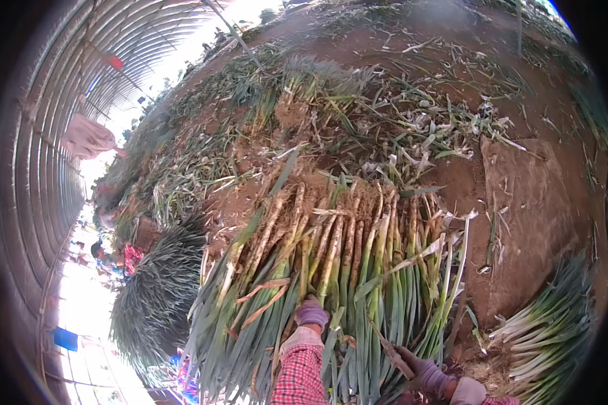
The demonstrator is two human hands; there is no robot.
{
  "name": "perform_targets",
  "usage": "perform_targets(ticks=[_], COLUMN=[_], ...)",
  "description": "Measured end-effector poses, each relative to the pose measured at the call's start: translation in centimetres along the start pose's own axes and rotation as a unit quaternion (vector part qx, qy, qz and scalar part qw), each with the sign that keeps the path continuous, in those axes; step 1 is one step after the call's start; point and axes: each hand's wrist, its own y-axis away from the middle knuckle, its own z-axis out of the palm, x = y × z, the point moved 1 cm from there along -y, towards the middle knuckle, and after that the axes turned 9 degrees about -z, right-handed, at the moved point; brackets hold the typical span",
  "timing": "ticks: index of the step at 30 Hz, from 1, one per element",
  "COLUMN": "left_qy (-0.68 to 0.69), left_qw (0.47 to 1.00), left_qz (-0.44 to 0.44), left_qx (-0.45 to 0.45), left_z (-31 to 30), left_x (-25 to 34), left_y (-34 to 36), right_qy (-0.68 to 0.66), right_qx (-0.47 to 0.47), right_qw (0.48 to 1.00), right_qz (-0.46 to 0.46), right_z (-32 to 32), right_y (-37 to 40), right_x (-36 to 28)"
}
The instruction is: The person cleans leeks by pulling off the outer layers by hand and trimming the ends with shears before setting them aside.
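Note:
A wide heap of long green onions (378, 290) lies in front of me, roots pointing away and leaves toward me, with soil on the stalks. My left hand (311, 313), in a purple glove and checked sleeve, is closed around a green onion stalk near the middle of the heap. Lower right, my gloved right hand (425, 378) is wrapped round the handle of a thin-bladed knife (397, 358), whose blade lies over the leaves. My right fingertips are partly hidden.
Cleaned onions (540, 337) with white stems lie at lower right, near a brown sheet (523, 202). A big leafy bundle (159, 297) is at left. Leaf scraps (446, 128) and more onions cover the soil beyond. Greenhouse ribs (40, 182) curve at left; people are farther off.

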Motion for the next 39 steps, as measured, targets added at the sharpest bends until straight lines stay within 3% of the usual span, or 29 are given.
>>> perform_targets(ticks=[2,3,5,7,9,11,13,15,16,18,22,26,27,29,30,32,33,34,35,37,38,39], left_qy=[0.012,-0.006,0.03,0.021,0.034,0.055,0.073,0.04,0.017,0.109,0.1,0.199,0.2,0.249,0.25,0.354,0.353,0.451,0.53,0.429,0.425,0.516], left_qw=[0.996,0.996,0.987,0.973,0.934,0.95,0.959,0.96,0.964,0.959,0.977,0.882,0.881,0.89,0.889,0.897,0.897,0.805,0.676,0.775,0.765,0.727], left_qz=[0.059,0.069,0.143,0.169,0.324,0.269,0.228,0.218,0.228,0.262,0.17,0.203,0.203,0.222,0.223,0.253,0.256,0.383,0.489,0.409,0.414,0.252], left_qx=[-0.067,-0.053,-0.072,-0.155,-0.149,-0.151,-0.155,-0.17,-0.135,-0.016,0.084,0.375,0.378,0.312,0.313,0.074,0.069,-0.038,-0.152,-0.219,-0.251,-0.377], left_z=[-0.8,-5.2,-4.2,-3.7,3.5,0.5,-1.7,-2.1,-0.7,-2.0,-13.3,-23.7,-25.7,-28.5,-28.8,-28.7,-26.9,-23.3,-19.7,-13.4,-10.1,-6.8], left_x=[2.0,-4.4,-3.9,-4.4,-7.0,-6.3,-5.5,-4.8,-4.6,-5.6,-8.0,-11.7,-12.7,-14.0,-14.1,-14.0,-14.0,-13.8,-13.2,-10.9,-9.2,-8.2], left_y=[2.6,1.8,4.3,6.2,4.8,10.0,11.4,11.4,9.8,8.0,8.6,12.1,12.3,12.8,13.6,14.9,14.7,14.0,14.2,16.4,17.7,18.8], right_qy=[-0.038,-0.062,-0.061,-0.02,-0.253,-0.184,-0.033,-0.058,-0.071,-0.086,-0.167,-0.214,-0.212,-0.074,-0.08,-0.14,-0.204,0.063,0.054,0.059,0.042,0.021], right_qx=[0.035,0.016,0.048,0.042,0.131,0.114,0.14,0.134,0.137,0.136,0.136,0.132,0.131,0.103,0.105,0.1,0.094,0.07,0.078,0.033,0.045,0.058], right_qw=[0.998,0.998,0.997,0.997,0.957,0.974,0.987,0.984,0.982,0.98,0.971,0.963,0.963,0.989,0.99,0.983,0.972,0.994,0.995,0.998,0.998,0.997], right_qz=[0.037,-0.006,-0.01,-0.057,-0.051,-0.06,-0.071,-0.098,-0.108,-0.119,-0.101,-0.095,-0.098,-0.073,-0.058,-0.066,-0.068,-0.046,-0.032,-0.007,0.016,0.038], right_z=[-0.9,3.3,2.8,3.4,4.5,4.1,3.9,3.7,3.6,3.6,3.4,3.1,3.0,2.7,2.9,3.3,3.5,2.7,2.2,2.3,2.1,2.4], right_y=[1.1,-2.9,-1.0,1.0,2.1,2.4,2.6,3.0,3.2,3.6,4.9,6.2,6.4,6.8,6.9,7.7,8.2,8.1,8.3,9.1,9.7,10.0], right_x=[-1.4,-3.2,-3.6,-4.6,-4.8,-2.1,-1.6,-1.9,-2.3,-3.1,-4.7,-5.0,-5.4,-6.4,-7.1,-9.1,-10.7,-14.4,-15.8,-16.0,-16.9,-17.5])
